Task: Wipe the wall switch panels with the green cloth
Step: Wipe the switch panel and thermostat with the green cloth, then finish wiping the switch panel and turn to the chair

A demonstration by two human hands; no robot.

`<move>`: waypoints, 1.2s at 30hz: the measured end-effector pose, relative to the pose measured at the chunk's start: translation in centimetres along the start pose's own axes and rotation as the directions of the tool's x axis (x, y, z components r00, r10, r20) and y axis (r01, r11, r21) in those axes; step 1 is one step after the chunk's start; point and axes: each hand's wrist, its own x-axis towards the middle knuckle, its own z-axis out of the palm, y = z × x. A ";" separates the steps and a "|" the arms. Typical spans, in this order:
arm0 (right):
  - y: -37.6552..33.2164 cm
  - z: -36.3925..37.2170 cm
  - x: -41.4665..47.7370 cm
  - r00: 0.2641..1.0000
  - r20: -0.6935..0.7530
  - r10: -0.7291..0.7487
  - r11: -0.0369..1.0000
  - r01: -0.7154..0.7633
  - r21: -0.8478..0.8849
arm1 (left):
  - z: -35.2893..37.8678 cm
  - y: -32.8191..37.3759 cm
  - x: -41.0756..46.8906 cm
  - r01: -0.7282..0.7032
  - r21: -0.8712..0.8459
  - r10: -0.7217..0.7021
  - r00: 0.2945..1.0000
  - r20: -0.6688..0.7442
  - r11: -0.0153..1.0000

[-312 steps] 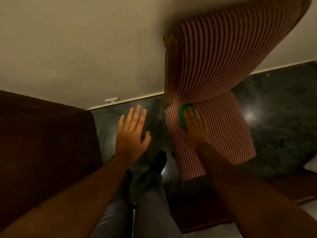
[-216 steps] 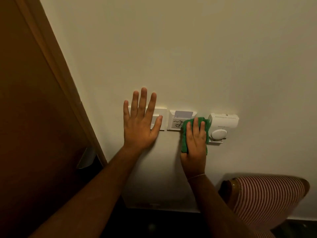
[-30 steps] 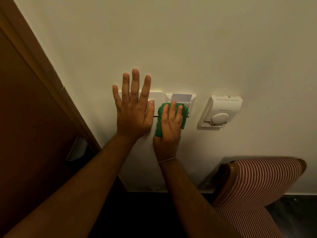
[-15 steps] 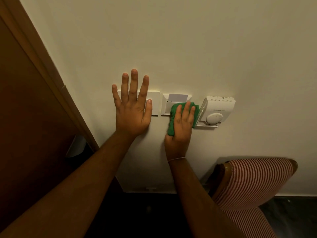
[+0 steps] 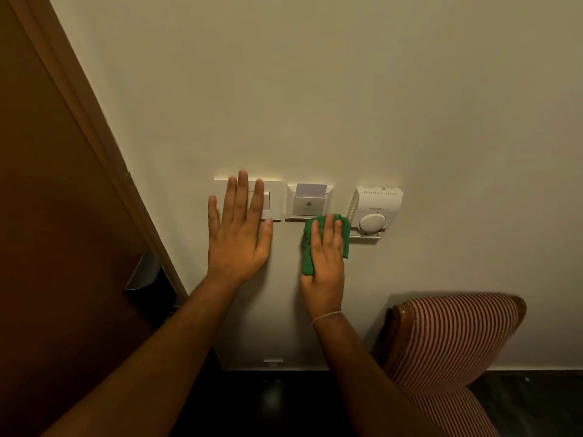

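Three white fittings sit in a row on the cream wall. The left switch panel (image 5: 273,199) lies partly under the spread fingers of my left hand (image 5: 238,237), which presses flat on the wall and holds nothing. In the middle is a key-card holder (image 5: 309,203) with a card in its slot. A thermostat (image 5: 375,211) with a round dial is on the right. My right hand (image 5: 325,263) presses the green cloth (image 5: 307,257) against the wall just below the card holder, left of the thermostat's lower edge.
A brown wooden door and its frame (image 5: 94,127) run down the left, with a metal handle (image 5: 143,272) near my left forearm. A red-and-white striped chair (image 5: 454,339) stands against the wall at lower right. A dark floor lies below.
My right hand has slid the cloth down off the card holder onto the wall beneath it. The card holder's face now shows in full. My left hand has stayed flat on the left panel.
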 end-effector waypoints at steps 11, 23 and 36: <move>8.5 -9.8 -10.1 0.932 0.354 -0.075 0.988 0.117 -0.098 | 4.4 8.7 -16.6 0.059 -0.023 -0.051 0.969 0.243 0.998; 22.4 -17.9 -25.9 0.726 0.637 0.258 0.952 -0.079 -0.296 | 10.9 19.6 -30.7 0.022 -0.146 0.079 0.759 0.647 0.989; 35.9 -16.3 -38.7 0.431 0.756 0.493 0.870 -0.270 -0.413 | 20.3 26.3 -41.0 -0.071 -0.143 0.154 0.670 0.726 0.987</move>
